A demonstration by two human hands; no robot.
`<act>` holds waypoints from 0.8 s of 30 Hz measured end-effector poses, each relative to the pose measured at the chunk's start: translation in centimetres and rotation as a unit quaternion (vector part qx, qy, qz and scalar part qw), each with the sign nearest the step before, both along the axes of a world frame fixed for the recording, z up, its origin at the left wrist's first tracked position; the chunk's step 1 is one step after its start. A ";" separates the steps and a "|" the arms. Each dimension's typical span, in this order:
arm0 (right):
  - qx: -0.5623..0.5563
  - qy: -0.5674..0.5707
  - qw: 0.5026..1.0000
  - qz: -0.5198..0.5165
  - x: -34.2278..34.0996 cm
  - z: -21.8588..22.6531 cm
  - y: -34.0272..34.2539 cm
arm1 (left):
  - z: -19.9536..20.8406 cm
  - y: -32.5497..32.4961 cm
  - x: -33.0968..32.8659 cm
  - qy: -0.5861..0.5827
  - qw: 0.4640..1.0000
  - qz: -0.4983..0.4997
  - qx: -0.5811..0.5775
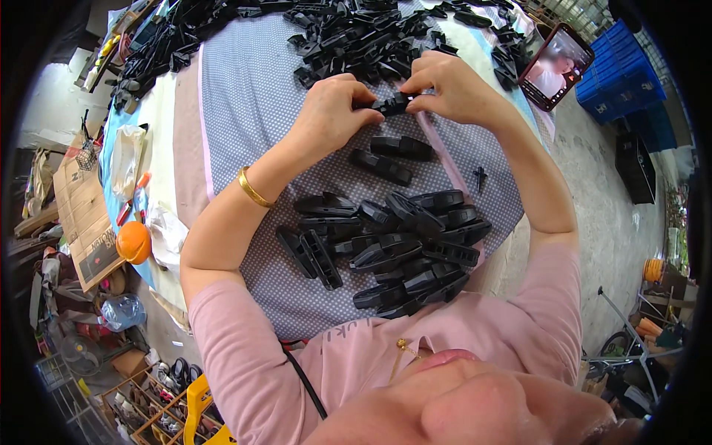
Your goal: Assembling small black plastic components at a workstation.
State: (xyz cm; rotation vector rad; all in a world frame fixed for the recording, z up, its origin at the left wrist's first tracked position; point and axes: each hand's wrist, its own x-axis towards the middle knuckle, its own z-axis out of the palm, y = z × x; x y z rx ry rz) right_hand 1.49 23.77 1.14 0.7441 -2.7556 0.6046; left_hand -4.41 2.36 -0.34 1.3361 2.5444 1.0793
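Dotted cloth [245, 96] is carrying heaps of black plastic parts [363, 41]

Grey flooring [593, 245] is stretching away at three o'clock, and blue plastic crates [619, 70] are standing on that side at two o'clock. Just inside them, a smartphone [556, 67] is leaning with its screen lit.

Between twelve and one o'clock, just below the far heap, a black plastic piece [393, 104] is spanning the space between two hands. The left hand [337, 111] is coming at it from nine o'clock, its thumb and index finger clamping the near end; a gold bangle [254, 188] is circling that wrist. The right hand [452, 89] is coming from three o'clock, thumb and fingertips pinching the other end. Fingers are partly hiding both ends.

At six o'clock from the held piece, two black blocks [400, 148] are lying near each other on the dots. Farther along that line, a near pile [393, 252] of similar dark parts is resting close to the person's pink shirt [512, 319]. A tiny black fitting [480, 178] is lying apart at two o'clock.

Out at nine o'clock, an orange rounded object [133, 242] is sitting beside a white plastic bag [167, 237]; at eight, a clear bottle [122, 313] is lying lower down.
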 end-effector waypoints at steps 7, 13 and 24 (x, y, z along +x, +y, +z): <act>-0.080 -0.005 0.995 0.061 -0.9 -1.0 -0.9 | -0.8 -0.2 -0.7 -0.050 0.998 -0.017 0.022; -0.039 0.192 0.976 -0.095 -5.2 -0.4 1.6 | -0.8 0.5 -0.2 0.000 0.996 -0.086 0.029; 0.145 0.144 0.976 -0.079 -8.3 0.6 0.5 | -2.1 0.7 -0.8 0.010 0.993 -0.035 0.110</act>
